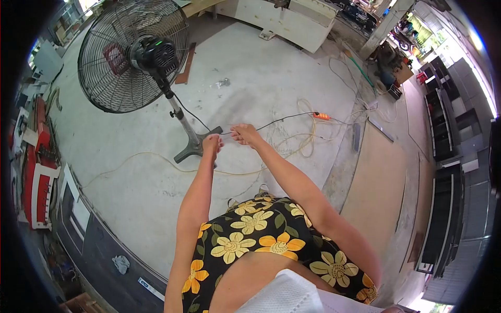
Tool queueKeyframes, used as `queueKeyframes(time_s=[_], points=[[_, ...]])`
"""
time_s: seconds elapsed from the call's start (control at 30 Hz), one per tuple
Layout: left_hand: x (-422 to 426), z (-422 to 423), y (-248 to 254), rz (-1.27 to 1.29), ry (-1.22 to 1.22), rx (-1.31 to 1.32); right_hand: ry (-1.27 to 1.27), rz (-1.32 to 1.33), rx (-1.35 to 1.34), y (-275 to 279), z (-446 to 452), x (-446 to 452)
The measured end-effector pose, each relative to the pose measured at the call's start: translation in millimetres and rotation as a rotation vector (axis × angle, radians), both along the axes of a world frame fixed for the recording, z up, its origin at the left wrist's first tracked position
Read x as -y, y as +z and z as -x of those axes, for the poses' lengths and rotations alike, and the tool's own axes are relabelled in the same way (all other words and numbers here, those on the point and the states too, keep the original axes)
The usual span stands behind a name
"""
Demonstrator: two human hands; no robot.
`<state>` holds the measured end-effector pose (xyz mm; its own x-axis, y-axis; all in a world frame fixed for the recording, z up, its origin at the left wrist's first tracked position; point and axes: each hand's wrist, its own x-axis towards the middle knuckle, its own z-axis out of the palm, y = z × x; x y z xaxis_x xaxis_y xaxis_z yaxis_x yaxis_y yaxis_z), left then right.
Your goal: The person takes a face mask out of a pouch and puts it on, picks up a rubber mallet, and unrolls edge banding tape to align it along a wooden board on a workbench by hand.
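Note:
A black pedestal fan stands upright on the floor, its cross-shaped base just beyond my left hand. A thin black power cord drops from the fan's motor, passes by both hands and runs right to an orange power strip. My left hand is closed, with curled fingers at the cord in front of the base. My right hand pinches the cord a short way to the right. A short stretch of cord shows between the two hands; the fingertips are small and partly hidden.
A pale yellow hose snakes across the concrete floor near my feet. Brown boards lie on the right, beside dark cabinet frames. Red and white parts stand at the left. A long white box lies at the back.

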<state>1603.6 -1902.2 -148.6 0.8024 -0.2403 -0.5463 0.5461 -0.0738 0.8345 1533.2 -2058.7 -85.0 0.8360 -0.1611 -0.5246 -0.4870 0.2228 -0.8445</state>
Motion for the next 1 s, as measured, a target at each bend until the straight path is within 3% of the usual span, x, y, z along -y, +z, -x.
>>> queueKeyframes(time_s=[0.37, 0.73, 1.0], points=[[14.3, -35.3, -16.1, -0.088, -0.051, 0.031, 0.019, -0.023, -0.07, -37.4, -34.6, 31.7], [194.8, -91.9, -5.3, 0.073, 0.055, -0.005, -0.074, 0.033, -0.003, -25.3, -85.1, 205.8], [267.1, -150.3, -4.4, 0.0, 0.045, 0.046, -0.034, -0.016, 0.068, -8.0, -131.0, 280.8]])
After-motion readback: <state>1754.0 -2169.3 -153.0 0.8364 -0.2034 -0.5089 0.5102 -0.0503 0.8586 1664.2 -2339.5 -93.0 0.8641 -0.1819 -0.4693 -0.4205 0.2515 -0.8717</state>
